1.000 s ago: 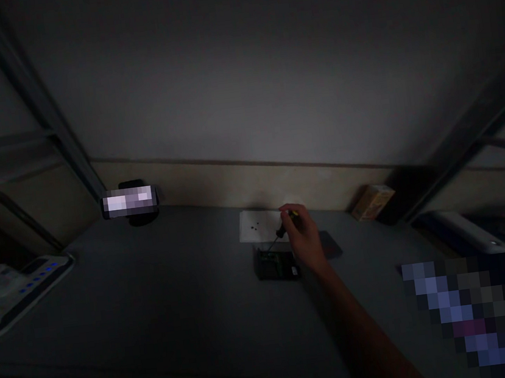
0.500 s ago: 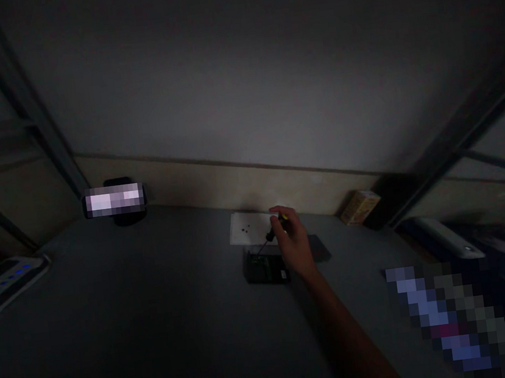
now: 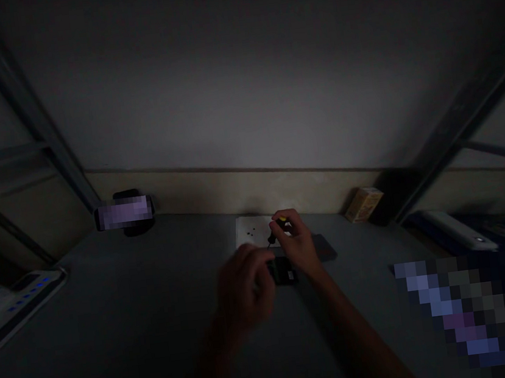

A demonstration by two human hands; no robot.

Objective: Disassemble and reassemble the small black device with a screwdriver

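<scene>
My right hand (image 3: 299, 241) is closed round a screwdriver (image 3: 272, 237) with a black and yellow handle. The shaft points down and left toward a dark device (image 3: 284, 271), perhaps a phone with its inside showing, which lies on the table. My left hand (image 3: 246, 285) is over the device's left side and hides part of it. Its fingers are loosely bent, the forefinger reaching close to the screwdriver's tip and apart from the thumb. A white sheet (image 3: 243, 239) with several small dark pieces (image 3: 251, 232) on it lies behind the device.
A dark flat panel (image 3: 325, 247) lies right of my right hand on the grey table (image 3: 134, 314). A small box (image 3: 363, 204) stands by the wall. A phone on a stand (image 3: 139, 224) is at the back left; a white power strip (image 3: 30, 296) lies left.
My left hand has come into view from below and reached the device and the screwdriver's tip. The screwdriver's tip is now lifted off the device. The view has shifted slightly.
</scene>
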